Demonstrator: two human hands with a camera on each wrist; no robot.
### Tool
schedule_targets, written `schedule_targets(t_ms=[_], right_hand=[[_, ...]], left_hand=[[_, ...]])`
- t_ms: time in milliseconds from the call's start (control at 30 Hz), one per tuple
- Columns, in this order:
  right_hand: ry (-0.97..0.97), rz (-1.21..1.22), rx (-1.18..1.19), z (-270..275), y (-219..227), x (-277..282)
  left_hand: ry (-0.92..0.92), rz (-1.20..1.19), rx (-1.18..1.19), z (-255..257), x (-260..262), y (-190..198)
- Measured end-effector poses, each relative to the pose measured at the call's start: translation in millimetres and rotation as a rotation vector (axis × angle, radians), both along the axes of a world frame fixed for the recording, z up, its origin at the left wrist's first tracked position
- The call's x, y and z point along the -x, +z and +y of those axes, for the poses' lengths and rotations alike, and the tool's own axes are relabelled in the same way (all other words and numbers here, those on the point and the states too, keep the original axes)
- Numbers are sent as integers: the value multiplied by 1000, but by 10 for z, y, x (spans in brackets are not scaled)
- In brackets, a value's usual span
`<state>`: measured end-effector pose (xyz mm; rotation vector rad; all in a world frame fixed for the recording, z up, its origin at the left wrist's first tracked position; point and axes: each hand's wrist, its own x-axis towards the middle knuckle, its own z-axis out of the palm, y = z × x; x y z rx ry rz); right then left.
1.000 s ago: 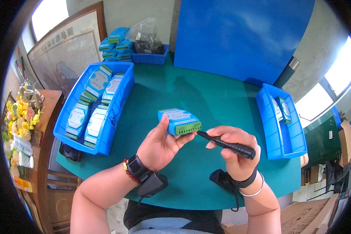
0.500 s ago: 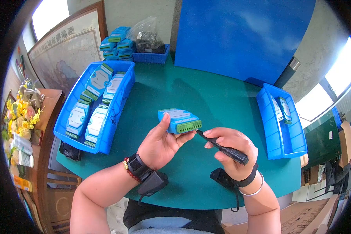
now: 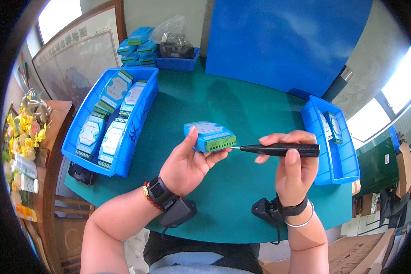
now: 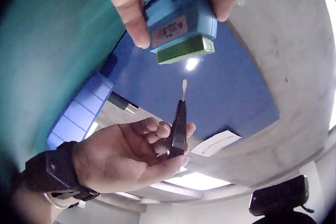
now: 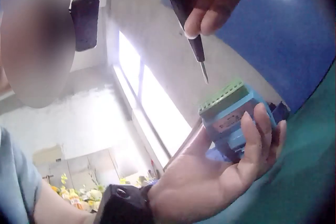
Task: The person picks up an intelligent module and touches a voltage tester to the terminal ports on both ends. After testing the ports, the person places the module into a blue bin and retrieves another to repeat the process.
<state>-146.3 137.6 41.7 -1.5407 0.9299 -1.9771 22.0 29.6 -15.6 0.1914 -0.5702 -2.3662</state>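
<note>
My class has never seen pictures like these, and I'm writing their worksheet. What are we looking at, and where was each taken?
There is no machine here, only a person's bare hands. The widest picture comes from the head, looking down at the green table; the other two come from the left and right wrists. The left hand holds a blue module with a green terminal strip. The right hand grips a black screwdriver; the wrist views show a gap between its tip and the strip. The left bin and right bin hold similar modules; at the back are stacked modules and a small tray with a plastic bag.
</note>
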Motion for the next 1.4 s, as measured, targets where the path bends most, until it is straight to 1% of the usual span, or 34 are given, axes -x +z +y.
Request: schedule_targets(t_ms=[100, 167, 267, 300, 400, 500, 600, 633, 733, 767, 867, 1000, 1100, 1200, 1300, 1400], right_hand=[[-11, -37, -63, -45, -44, 35], [1, -103, -85, -40, -26, 23], [59, -131, -69, -21, -30, 86], [41, -174, -110, -18, 13, 48], [83, -202, -191, -18, 8, 82], [173, -243, -97, -89, -11, 84], [177, -185, -64, -97, 42, 55], [133, -153, -54, -69, 60, 42], [27, 72, -130, 89, 21, 110], [-67, 217, -41, 60, -3, 111], [-13, 48, -72, 46, -25, 58], [35, -98, -106, 7, 15, -17], [17, -3, -56, 24, -14, -18], [-11, 45, -91, 56, 5, -45], [-5, 25, -80, 53, -21, -63], [-18, 51, -40, 47, -39, -72]], left_hand=[[-63, 25, 22, 1, -11, -5], [-38, -16, 6, 15, -3, -14], [-10, -45, -12, 44, 8, 8], [-2, -49, -16, 47, 9, 21], [-30, -22, 14, 13, 5, -33], [-49, 6, -3, 1, -13, -17], [-28, 11, -11, 14, -5, 19], [-28, 15, -17, 15, -2, 9], [-34, 25, -24, 10, -3, -11], [-39, 26, -22, 14, -4, 2], [-55, 34, -16, 24, -5, 4], [-60, 37, -28, 28, 1, -14], [-65, 46, -19, 24, 1, -19], [-80, 61, -6, 20, -5, -32], [-54, 44, -14, 41, 3, -30], [-73, 38, -6, 39, -2, -25]])
